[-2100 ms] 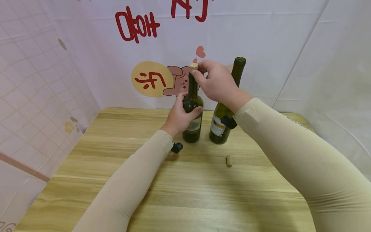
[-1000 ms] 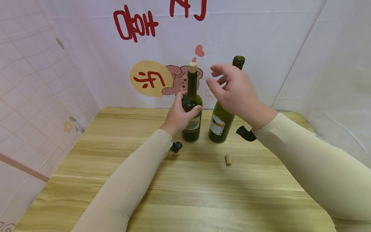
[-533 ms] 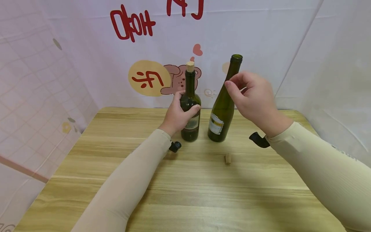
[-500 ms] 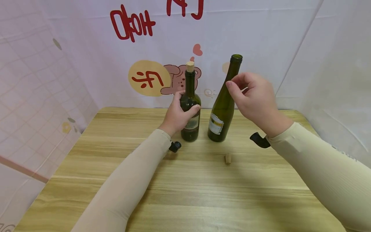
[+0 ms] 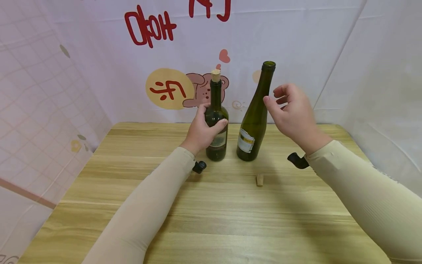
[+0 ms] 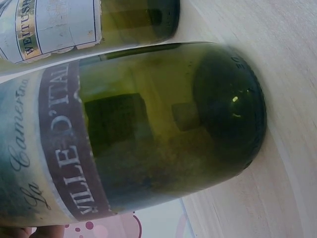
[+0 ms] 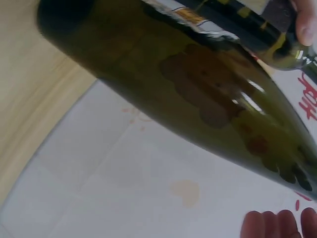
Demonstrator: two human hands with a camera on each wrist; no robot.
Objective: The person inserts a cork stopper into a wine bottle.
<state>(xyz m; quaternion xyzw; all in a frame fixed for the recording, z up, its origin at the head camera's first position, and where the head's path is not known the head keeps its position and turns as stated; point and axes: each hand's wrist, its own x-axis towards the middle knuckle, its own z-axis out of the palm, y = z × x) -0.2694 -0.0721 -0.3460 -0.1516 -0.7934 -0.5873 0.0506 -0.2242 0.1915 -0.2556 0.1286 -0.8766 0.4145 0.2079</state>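
Observation:
My left hand (image 5: 205,131) grips the dark green wine bottle (image 5: 215,96) around its shoulder, thumb across the front. That bottle stands upright on the table, a cork (image 5: 215,75) sticking up from its mouth. Its brown and cream label (image 6: 69,144) fills part of the left wrist view. To the right stands a lighter green wine bottle (image 5: 254,117) with a torn white label and an uncorked mouth. My right hand (image 5: 291,115) hovers just right of its neck, fingers loosely bent and holding nothing. In the right wrist view its fingertips (image 7: 270,225) show below the bottle.
A second cork (image 5: 259,180) stands on the wooden table (image 5: 211,220) in front of the lighter bottle. Close behind the bottles hangs a white printed cloth (image 5: 290,36). Black wrist cameras stick out under both sleeves.
My right hand has let go of the cork in the left bottle and moved right and down, beside the other bottle's neck. My left hand has kept its grip.

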